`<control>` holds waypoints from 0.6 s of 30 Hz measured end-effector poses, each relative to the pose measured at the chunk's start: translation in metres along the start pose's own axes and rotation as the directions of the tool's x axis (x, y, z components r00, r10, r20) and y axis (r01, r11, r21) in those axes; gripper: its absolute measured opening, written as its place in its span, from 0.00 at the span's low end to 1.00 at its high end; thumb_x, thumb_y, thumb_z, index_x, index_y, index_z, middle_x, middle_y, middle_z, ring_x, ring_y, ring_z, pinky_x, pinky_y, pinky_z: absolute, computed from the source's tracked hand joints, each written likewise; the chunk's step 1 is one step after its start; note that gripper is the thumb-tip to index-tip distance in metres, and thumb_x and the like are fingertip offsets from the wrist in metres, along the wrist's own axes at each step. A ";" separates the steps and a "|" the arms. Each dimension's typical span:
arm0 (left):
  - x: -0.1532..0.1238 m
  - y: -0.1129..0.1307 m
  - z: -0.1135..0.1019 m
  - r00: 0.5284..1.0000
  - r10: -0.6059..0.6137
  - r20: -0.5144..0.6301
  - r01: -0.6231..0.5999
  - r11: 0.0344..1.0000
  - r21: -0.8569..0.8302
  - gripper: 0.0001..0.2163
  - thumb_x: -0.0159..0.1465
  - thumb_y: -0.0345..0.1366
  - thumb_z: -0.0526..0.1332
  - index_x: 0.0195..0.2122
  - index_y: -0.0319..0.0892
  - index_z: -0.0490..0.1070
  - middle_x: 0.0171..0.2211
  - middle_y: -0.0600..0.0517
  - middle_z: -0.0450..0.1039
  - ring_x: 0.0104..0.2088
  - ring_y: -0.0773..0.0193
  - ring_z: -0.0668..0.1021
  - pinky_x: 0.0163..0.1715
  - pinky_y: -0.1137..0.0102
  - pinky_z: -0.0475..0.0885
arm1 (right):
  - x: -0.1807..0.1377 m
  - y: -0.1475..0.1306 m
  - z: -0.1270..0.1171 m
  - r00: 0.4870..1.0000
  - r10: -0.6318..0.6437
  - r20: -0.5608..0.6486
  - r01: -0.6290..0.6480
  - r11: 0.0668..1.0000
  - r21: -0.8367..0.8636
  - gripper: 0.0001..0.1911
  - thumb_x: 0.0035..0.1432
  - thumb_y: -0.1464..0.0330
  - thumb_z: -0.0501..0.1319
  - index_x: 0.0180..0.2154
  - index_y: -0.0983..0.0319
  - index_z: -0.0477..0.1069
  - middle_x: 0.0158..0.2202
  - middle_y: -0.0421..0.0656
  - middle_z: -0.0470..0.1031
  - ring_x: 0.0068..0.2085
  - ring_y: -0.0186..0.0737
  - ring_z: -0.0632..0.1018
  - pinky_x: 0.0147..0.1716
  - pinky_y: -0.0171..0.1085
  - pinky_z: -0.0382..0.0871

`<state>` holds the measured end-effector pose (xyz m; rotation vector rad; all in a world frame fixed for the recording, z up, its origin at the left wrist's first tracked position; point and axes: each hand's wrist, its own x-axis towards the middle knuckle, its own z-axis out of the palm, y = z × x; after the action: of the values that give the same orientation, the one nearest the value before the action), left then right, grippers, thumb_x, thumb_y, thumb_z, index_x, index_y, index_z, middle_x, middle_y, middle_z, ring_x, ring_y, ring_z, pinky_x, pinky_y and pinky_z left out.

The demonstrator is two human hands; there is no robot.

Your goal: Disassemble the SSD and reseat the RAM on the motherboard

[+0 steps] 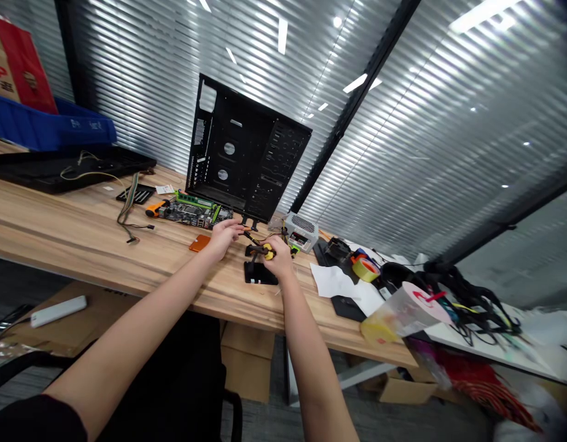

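Observation:
My left hand (225, 237) is closed, its fingertips pinching the end of a dark cable (252, 236) just in front of the computer case. The cable runs in a bundle toward a grey power supply (301, 233). In my closed right hand (280, 258) is a small yellow-and-dark object (268, 251); its kind is hard to make out, as the fingers cover part of it. Below the right hand lies a flat black part (259, 274) on the table. An orange square piece (199, 243) rests just left of my left hand.
A black computer case (250, 147) stands open behind the hands, with a motherboard (191, 210) and an orange-handled tool (156, 208) before it. Left are loose cables (126, 212), a black panel (66, 172) and a blue bin (48, 126). Right are paper (332, 280), tape (366, 270) and a drink cup (403, 310).

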<state>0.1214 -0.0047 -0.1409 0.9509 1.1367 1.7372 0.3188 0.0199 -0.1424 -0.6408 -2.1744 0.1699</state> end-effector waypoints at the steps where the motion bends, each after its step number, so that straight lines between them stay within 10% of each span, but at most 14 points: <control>1: 0.000 0.000 0.001 1.000 0.013 0.005 -0.013 1.000 0.014 0.23 0.42 0.24 0.57 0.42 0.36 0.72 0.39 0.42 0.78 0.42 0.54 0.80 0.35 0.65 0.73 | 0.000 0.001 0.001 0.999 0.028 -0.026 -0.028 1.000 -0.001 0.11 0.47 0.71 0.58 0.36 0.59 0.72 0.38 0.44 0.73 0.43 0.41 0.74 0.45 0.38 0.69; 18: 0.003 -0.003 0.004 0.977 0.213 0.009 -0.210 0.954 0.215 0.17 0.49 0.24 0.59 0.41 0.38 0.71 0.35 0.49 0.73 0.39 0.60 0.77 0.45 0.63 0.73 | 0.009 0.006 -0.004 0.733 0.498 -0.464 -0.458 0.865 0.204 0.19 0.58 0.53 0.53 0.32 0.63 0.66 0.30 0.44 0.72 0.33 0.38 0.72 0.34 0.33 0.67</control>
<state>0.1250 -0.0001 -0.1425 1.2325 1.2911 1.8171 0.3197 0.0292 -0.1360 -1.0685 -1.4537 0.3181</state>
